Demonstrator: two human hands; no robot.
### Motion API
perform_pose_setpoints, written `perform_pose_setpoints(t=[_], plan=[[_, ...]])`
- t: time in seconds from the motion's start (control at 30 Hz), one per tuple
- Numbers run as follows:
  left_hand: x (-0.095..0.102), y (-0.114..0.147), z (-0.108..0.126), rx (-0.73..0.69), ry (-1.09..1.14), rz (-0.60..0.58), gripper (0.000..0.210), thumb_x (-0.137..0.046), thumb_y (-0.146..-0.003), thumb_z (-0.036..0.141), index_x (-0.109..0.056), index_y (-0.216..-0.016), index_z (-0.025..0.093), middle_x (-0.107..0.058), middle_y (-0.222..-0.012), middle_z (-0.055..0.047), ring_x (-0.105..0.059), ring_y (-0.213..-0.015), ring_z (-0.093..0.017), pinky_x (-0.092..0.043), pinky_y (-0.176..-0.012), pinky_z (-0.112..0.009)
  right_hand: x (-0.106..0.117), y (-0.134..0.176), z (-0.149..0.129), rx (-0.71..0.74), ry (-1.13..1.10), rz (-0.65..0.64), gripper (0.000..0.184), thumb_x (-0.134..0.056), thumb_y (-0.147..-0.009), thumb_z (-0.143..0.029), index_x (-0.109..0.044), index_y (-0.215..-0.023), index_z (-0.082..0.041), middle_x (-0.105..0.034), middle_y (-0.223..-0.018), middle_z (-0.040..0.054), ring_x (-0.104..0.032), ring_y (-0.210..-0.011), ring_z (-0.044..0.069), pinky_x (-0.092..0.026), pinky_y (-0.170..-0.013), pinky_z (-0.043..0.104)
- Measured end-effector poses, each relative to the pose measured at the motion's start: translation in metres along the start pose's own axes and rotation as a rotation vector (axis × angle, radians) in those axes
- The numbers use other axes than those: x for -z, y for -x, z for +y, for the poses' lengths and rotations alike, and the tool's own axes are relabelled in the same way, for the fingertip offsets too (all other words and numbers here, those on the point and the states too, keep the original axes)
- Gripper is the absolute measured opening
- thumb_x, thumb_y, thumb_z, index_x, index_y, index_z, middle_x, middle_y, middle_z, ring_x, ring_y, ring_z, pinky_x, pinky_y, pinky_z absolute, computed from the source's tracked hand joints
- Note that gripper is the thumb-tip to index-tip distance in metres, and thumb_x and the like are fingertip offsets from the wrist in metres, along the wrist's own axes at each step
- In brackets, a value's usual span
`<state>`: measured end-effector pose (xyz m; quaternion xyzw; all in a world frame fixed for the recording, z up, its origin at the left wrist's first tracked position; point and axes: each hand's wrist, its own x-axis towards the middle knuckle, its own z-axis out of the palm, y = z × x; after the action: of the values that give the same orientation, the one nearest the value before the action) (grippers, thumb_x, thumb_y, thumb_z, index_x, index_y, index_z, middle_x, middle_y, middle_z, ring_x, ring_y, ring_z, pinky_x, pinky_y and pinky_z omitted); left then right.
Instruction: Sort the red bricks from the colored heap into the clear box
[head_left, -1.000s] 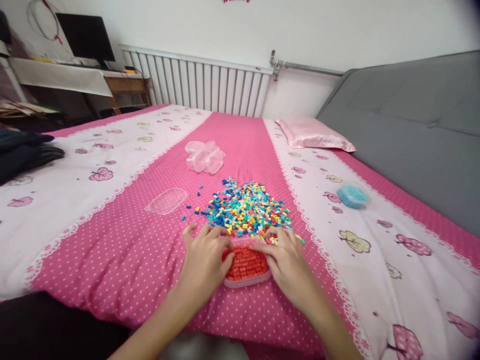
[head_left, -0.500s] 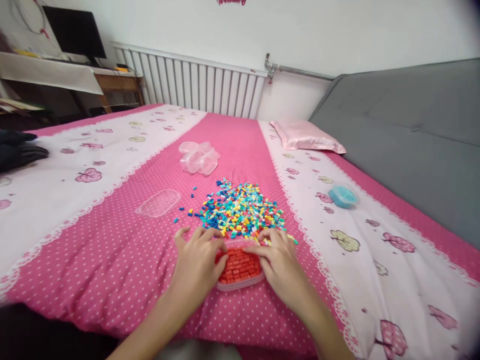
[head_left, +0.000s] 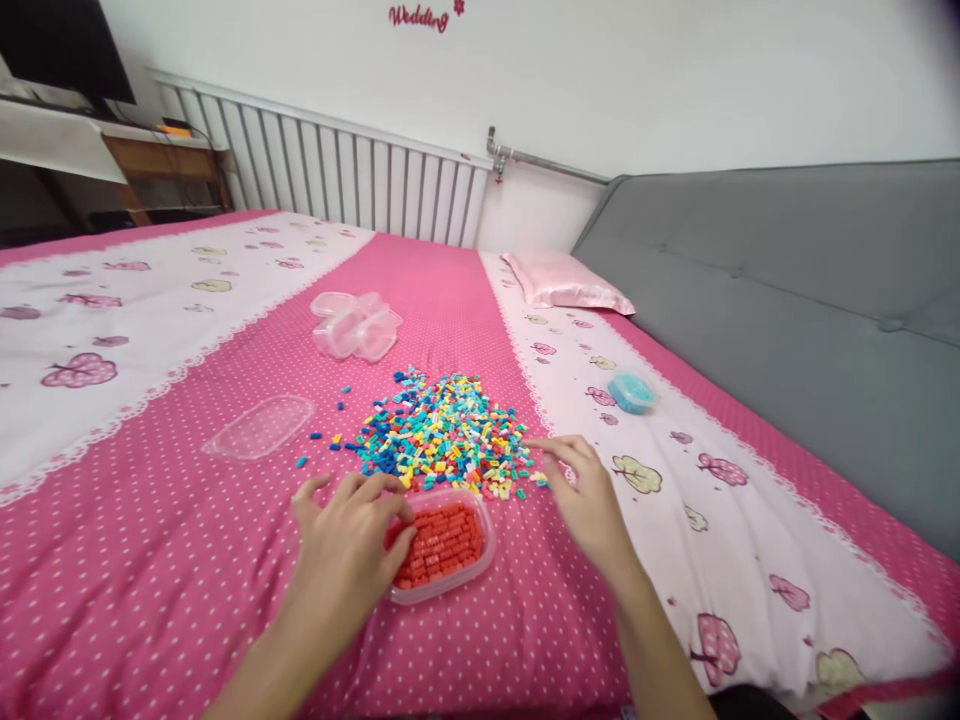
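Observation:
A clear plastic container (head_left: pixel 487 545) holds tightly laid rows of small red building bricks (head_left: pixel 442 540). At its left end is my left hand (head_left: pixel 352 530), thumb and index finger close together over the bricks; whatever may be between the fingertips is hidden. Behind the container spreads a heap of small mixed-colour bricks (head_left: pixel 450 430), mostly blue, yellow, teal and red. My right hand (head_left: pixel 585 490) hovers at the heap's right edge, its index finger stretched towards the bricks and its thumb apart, with nothing visible in it.
A clear lid (head_left: pixel 262 427) lies left of the heap, with several loose bricks between. Farther back are stacked clear containers (head_left: pixel 356 328). On the right sit a container of light-blue pieces (head_left: pixel 632 393) and a pink pillow (head_left: pixel 566 280), beside a grey headboard (head_left: pixel 750 250).
My right hand has left the container's right end and moved right to the heap's edge. My left hand stays at the container. The view has swung to the right.

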<state>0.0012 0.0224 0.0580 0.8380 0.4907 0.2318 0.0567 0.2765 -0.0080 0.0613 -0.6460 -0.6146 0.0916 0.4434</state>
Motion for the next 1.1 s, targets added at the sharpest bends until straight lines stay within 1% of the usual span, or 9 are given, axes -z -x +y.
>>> perform_pose_setpoints(t=[0.07, 0.17, 0.23, 0.37, 0.53, 0.63, 0.8, 0.97, 1.1], plan=[[0.000, 0.000, -0.001, -0.002, 0.001, 0.005, 0.012, -0.069, -0.081, 0.020, -0.075, -0.076, 0.029, -0.076, -0.108, -0.001, -0.064, -0.102, -0.032, -0.019, -0.107, -0.066, 0.003, -0.005, 0.027, -0.054, 0.055, 0.021, 0.036, -0.044, -0.097, -0.027, -0.075, -0.114, -0.022, -0.068, -0.106, 0.0085, -0.062, -0.102, 0.024, -0.048, -0.095, 0.041], [0.001, 0.000, 0.000, -0.001, -0.014, 0.007, 0.012, -0.069, -0.081, 0.019, -0.075, -0.076, 0.028, -0.077, -0.107, -0.001, -0.065, -0.102, -0.031, -0.018, -0.109, -0.064, -0.009, -0.007, 0.059, -0.088, 0.105, 0.046, 0.035, -0.047, -0.094, -0.029, -0.076, -0.109, -0.018, -0.070, -0.106, 0.0119, -0.062, -0.104, 0.027, -0.046, -0.098, 0.047], [0.002, 0.000, 0.001, 0.010, -0.026, 0.004, 0.013, -0.068, -0.082, 0.019, -0.075, -0.077, 0.028, -0.076, -0.108, 0.000, -0.065, -0.104, -0.030, -0.018, -0.111, -0.063, -0.024, -0.006, 0.071, -0.086, 0.118, 0.051, 0.033, -0.050, -0.091, -0.027, -0.077, -0.108, -0.018, -0.072, -0.107, 0.0124, -0.062, -0.105, 0.028, -0.046, -0.101, 0.048], [0.004, 0.000, 0.003, 0.029, -0.018, -0.023, 0.013, -0.069, -0.082, 0.018, -0.076, -0.077, 0.028, -0.076, -0.109, 0.000, -0.065, -0.105, -0.030, -0.019, -0.110, -0.062, -0.050, -0.003, 0.080, -0.052, 0.126, 0.031, 0.037, -0.052, -0.091, -0.028, -0.074, -0.119, -0.019, -0.072, -0.115, 0.0129, -0.063, -0.110, 0.028, -0.047, -0.103, 0.047], [0.003, 0.000, 0.003, 0.032, -0.010, -0.043, 0.013, -0.070, -0.083, 0.017, -0.075, -0.078, 0.027, -0.076, -0.110, -0.001, -0.064, -0.106, -0.031, -0.020, -0.107, -0.063, -0.059, -0.001, 0.074, -0.012, 0.152, 0.036, 0.044, -0.049, -0.097, -0.033, -0.067, -0.133, -0.013, -0.061, -0.134, 0.0188, -0.056, -0.124, 0.031, -0.045, -0.107, 0.049], [0.003, 0.000, 0.003, 0.027, -0.006, -0.045, 0.012, -0.070, -0.084, 0.017, -0.075, -0.079, 0.027, -0.076, -0.109, -0.001, -0.064, -0.107, -0.031, -0.020, -0.107, -0.063, -0.062, -0.007, 0.059, 0.034, 0.177, 0.033, 0.039, -0.052, -0.098, -0.030, -0.069, -0.130, -0.017, -0.056, -0.140, 0.0165, -0.049, -0.131, 0.031, -0.038, -0.114, 0.050], [0.006, 0.000, 0.004, 0.044, 0.000, -0.069, 0.013, -0.070, -0.084, 0.015, -0.075, -0.080, 0.026, -0.076, -0.108, -0.001, -0.064, -0.106, -0.031, -0.020, -0.107, -0.065, -0.075, -0.018, 0.030, 0.079, 0.218, -0.015, 0.017, -0.063, -0.094, -0.024, -0.079, -0.100, -0.023, -0.067, -0.113, 0.0101, -0.056, -0.113, 0.029, -0.046, -0.103, 0.044], [0.009, 0.000, 0.006, 0.054, -0.003, -0.094, 0.013, -0.069, -0.084, 0.014, -0.075, -0.081, 0.025, -0.075, -0.107, -0.001, -0.064, -0.105, -0.031, -0.022, -0.106, -0.065, -0.078, -0.010, 0.020, 0.033, 0.265, -0.020, 0.015, -0.072, -0.087, -0.018, -0.077, -0.100, -0.022, -0.071, -0.103, 0.0095, -0.059, -0.099, 0.031, -0.048, -0.089, 0.045], [0.010, 0.000, 0.007, 0.049, -0.008, -0.099, 0.013, -0.069, -0.085, 0.015, -0.074, -0.080, 0.025, -0.075, -0.106, -0.001, -0.064, -0.104, -0.031, -0.022, -0.107, -0.065, -0.075, -0.007, 0.018, 0.030, 0.286, -0.044, 0.017, -0.072, -0.085, -0.013, -0.077, -0.097, -0.022, -0.073, -0.102, 0.0082, -0.059, -0.099, 0.031, -0.047, -0.090, 0.044]])
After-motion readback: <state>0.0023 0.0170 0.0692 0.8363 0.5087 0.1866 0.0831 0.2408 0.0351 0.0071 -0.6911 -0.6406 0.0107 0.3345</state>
